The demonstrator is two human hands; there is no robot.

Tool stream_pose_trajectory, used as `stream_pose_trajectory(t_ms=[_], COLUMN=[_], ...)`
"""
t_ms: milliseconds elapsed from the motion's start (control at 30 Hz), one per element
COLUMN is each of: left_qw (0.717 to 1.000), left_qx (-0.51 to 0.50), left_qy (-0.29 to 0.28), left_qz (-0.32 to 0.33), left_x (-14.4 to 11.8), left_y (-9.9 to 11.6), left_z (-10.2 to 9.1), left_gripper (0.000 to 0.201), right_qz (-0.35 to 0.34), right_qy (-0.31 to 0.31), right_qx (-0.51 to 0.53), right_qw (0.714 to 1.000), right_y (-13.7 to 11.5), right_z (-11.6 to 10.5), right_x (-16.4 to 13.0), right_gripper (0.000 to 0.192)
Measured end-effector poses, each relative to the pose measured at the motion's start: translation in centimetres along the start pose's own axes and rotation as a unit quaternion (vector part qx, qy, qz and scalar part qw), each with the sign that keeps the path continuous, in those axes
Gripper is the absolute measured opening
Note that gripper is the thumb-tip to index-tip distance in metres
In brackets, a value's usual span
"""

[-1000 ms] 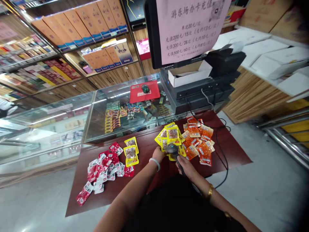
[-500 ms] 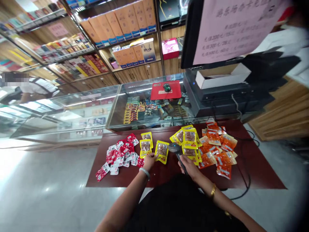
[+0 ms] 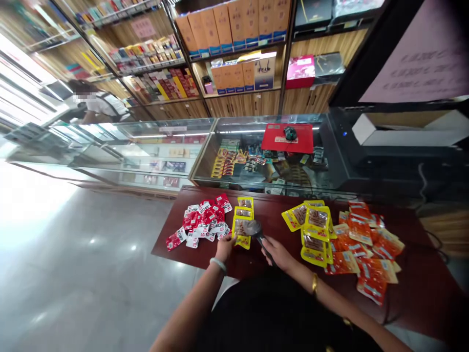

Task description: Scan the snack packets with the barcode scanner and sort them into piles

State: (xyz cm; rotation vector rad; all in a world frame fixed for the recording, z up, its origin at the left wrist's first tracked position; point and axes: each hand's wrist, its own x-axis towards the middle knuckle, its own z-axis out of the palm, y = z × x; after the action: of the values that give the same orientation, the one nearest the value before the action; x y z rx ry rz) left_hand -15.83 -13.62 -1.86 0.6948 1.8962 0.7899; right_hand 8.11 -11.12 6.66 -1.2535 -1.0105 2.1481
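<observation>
The left hand (image 3: 224,247) pinches the near edge of a yellow packet (image 3: 242,231) that lies on the dark red table (image 3: 256,261), and the right hand (image 3: 275,252) is closed around the handle of a barcode scanner (image 3: 253,229) — its head hangs just above this same packet. Two more yellow packets (image 3: 245,207) lie right behind it, beside the red packets (image 3: 205,221); a yellow pile (image 3: 311,230) and an orange pile (image 3: 366,254) are well apart, on the right. I think a wrong reading is the main risk: the three yellow packets are so near that the scanner may catch a neighbour instead. The packet may also slip, because only the fingertips hold it (the film looks glossy). The scanner cable (image 3: 388,315) runs under the orange pile's side and could drag packets off the table. The writing on the packets, and on the pink notice (image 3: 421,68) on the monitor, is too blurred to read.
</observation>
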Motion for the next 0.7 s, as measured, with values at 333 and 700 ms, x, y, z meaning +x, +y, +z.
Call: stream_pose_trajectory(t_ms=[333, 700], left_qw=[0.983, 0.926], left_qx=[0.167, 0.311], left_qy=[0.073, 0.140], left_qz=[0.021, 0.160], left_x=[0.3, -2.4], left_y=[0.8, 3.5], left_z=[-1.3, 1.3], left_gripper=[0.039, 0.033], right_qz=[-0.013, -0.041], right_qy=[0.026, 0.105], right_qx=[0.003, 0.060], right_qw=[1.000, 0.992], right_y=[0.9, 2.3], right_z=[-1.8, -6.5], right_x=[-1.0, -4.7], right_gripper=[0.062, 0.052])
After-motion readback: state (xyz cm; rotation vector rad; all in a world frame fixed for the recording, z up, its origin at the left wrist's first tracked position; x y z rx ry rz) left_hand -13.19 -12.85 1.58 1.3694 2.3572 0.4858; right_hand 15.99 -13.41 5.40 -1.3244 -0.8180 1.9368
